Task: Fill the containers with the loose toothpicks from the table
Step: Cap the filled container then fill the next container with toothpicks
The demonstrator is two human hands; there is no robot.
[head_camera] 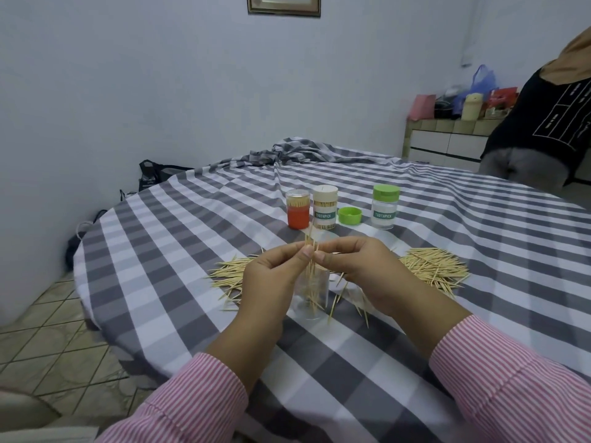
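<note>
A clear open container (315, 297) stands on the checked tablecloth (179, 238) between my hands, with some toothpicks inside. Both my left hand (275, 276) and my right hand (361, 270) pinch a small bundle of toothpicks (311, 247) upright over its mouth. Loose toothpicks lie in a pile on the left (228, 273) and a bigger pile on the right (435, 266); a few are scattered near the container. Behind stand a red-bottomed container (298, 209), a full uncapped "TOOTHPICK" container (325, 207), a loose green cap (350, 216) and a green-capped container (384, 206).
The round table's edge curves at the left above a tiled floor (48, 340). A dark bag (153, 174) lies by the wall. Another person in dark clothing (543, 129) stands at the far right, by a tiled counter (447, 142) with bags and boxes.
</note>
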